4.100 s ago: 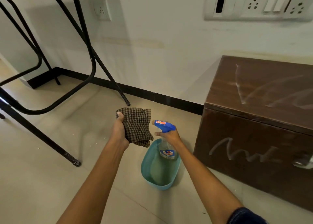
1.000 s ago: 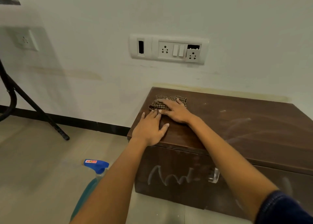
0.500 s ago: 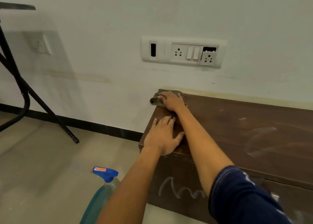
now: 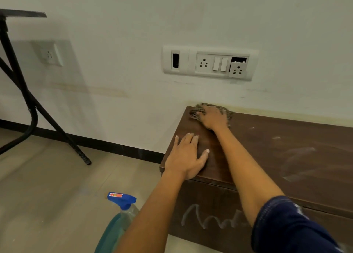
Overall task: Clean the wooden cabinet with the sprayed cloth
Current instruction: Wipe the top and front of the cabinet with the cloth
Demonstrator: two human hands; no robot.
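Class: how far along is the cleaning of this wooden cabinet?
Done: the blue-topped spray bottle stands in the teal tub. In hand: the right hand presses the brown checked cloth at the back-left corner of the dark wooden cabinet; the left hand rests flat. Left: pale smears and the front scribble.

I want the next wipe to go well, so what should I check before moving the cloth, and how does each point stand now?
1. Checked brown cloth lies under the right hand, at the back left corner of the dark brown wooden cabinet: ok.
2. Left hand lies flat on the top near the front edge, apart from the cloth: ok.
3. White smears on the top to the right are unwiped: not ok.
4. White scribble on the cabinet front is unwiped: not ok.
5. Blue-capped spray bottle stands in the teal basin on the floor, beside the cabinet: ok.
6. Cloth damp enough: cannot tell.
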